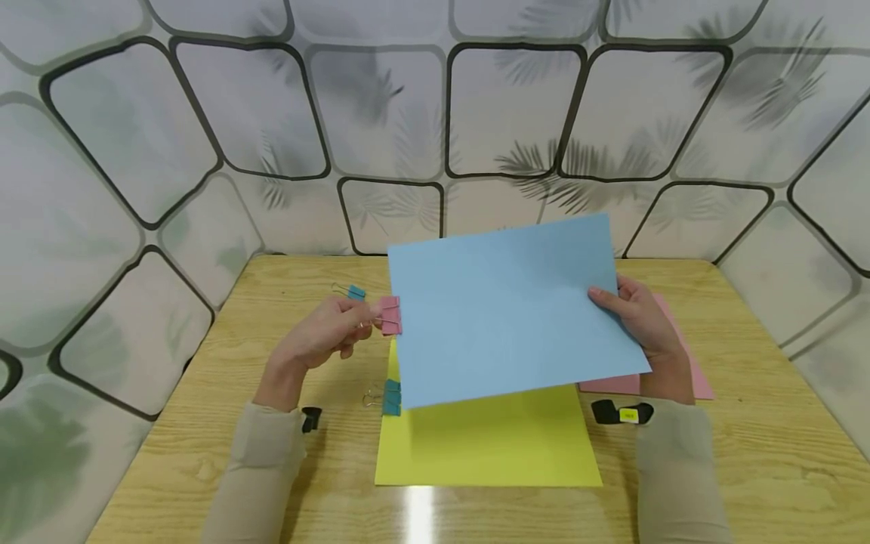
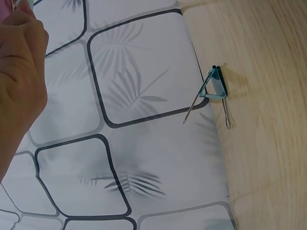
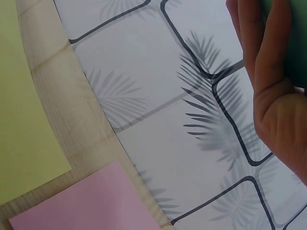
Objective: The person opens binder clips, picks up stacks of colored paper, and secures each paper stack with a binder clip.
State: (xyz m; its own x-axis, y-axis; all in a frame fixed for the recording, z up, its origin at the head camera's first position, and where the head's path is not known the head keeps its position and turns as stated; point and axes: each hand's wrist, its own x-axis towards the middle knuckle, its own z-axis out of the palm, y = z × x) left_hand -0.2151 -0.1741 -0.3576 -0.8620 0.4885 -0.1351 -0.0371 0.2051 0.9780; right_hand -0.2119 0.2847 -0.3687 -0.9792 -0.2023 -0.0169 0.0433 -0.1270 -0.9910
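A light blue sheet of paper (image 1: pixel 503 310) is raised and tilted above the table in the head view. At its left edge sits a pink binder clip (image 1: pixel 390 315), whose wire handles my left hand (image 1: pixel 333 332) pinches between thumb and fingers. My right hand (image 1: pixel 642 313) holds the sheet's right edge, thumb on top and fingers behind. Beneath lies a yellow sheet (image 1: pixel 489 446) with a teal binder clip (image 1: pixel 392 398) on its left edge. Whether the pink clip's jaws grip the blue sheet cannot be made out.
Another blue binder clip (image 1: pixel 356 293) lies on the table behind my left hand, seen also in the left wrist view as a teal clip (image 2: pixel 218 84). A pink sheet (image 1: pixel 696 370) lies under my right forearm. A patterned curtain (image 1: pixel 381 113) borders the wooden table (image 1: pixel 340 453).
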